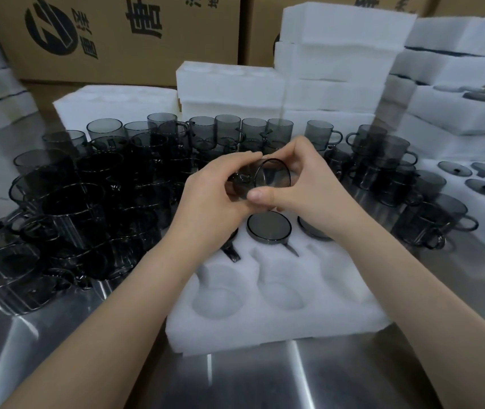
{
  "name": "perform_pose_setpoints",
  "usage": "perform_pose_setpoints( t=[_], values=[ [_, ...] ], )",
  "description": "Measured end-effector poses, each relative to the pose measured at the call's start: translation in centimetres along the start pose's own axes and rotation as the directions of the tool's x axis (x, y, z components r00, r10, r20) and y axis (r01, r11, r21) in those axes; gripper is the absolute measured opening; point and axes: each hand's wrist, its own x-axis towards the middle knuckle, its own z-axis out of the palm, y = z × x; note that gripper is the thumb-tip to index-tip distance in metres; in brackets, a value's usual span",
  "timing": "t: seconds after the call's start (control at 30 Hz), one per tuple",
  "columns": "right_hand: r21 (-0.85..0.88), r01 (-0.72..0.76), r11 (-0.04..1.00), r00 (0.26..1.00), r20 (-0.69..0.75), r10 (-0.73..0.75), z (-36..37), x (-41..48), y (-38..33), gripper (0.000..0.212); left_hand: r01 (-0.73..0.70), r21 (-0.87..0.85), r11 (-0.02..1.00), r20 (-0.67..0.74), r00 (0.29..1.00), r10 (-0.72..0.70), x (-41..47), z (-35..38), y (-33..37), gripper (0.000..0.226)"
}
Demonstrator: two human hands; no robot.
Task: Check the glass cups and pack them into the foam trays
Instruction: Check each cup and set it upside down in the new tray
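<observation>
Smoked-glass cup: tilted, gripped by left hand and right hand fingers above foam tray; three cups seated.

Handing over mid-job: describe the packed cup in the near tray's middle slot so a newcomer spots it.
Start at the white foam tray nearest the camera. Its far row holds the middle cup, outline fully visible; its neighbours are half hidden.

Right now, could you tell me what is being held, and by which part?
A smoky glass cup, tipped sideways: left hand grips its body, right hand pinches its rim.
</observation>
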Motion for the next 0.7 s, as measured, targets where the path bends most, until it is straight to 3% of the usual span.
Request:
perform_pose_setpoints(
  t=[0.13, 0.33, 0.53, 0.63, 0.7],
  values=[
    [-0.022, -0.014, 1.0, 0.996, -0.085, 0.013, 0.3, 0.1, -0.5, 0.051, -0.046, 0.041, 0.998, 0.011, 0.999, 0.046, 0.1, 0.1, -0.1, 0.07],
    [0.188, -0.027, 0.982, 0.995, -0.094, 0.046, -0.1, 0.1, -0.7, 0.025, -0.042, -0.055, 0.998, 0.039, 0.998, 0.045, 0.2, 0.0, -0.2, 0.069],
    [0.453, -0.177, 0.874, 0.984, 0.078, 0.158, -0.9, 0.4, -0.6, 0.009, 0.01, -0.215, 0.977, 0.022, 1.0, -0.005, 0.4, -0.4, -0.4, 0.069],
    [0.553, -0.232, 0.8, 0.968, 0.208, 0.137, -1.3, 0.5, -0.3, 0.039, 0.025, -0.304, 0.952, -0.003, 1.0, -0.027, 0.4, -0.7, -0.8, 0.062],
    [0.574, -0.231, 0.786, 0.96, 0.268, 0.087, -1.5, 0.4, -0.1, 0.047, 0.027, -0.329, 0.944, -0.017, 0.999, -0.035, 0.4, -0.8, -1.0, 0.059]
  ],
)
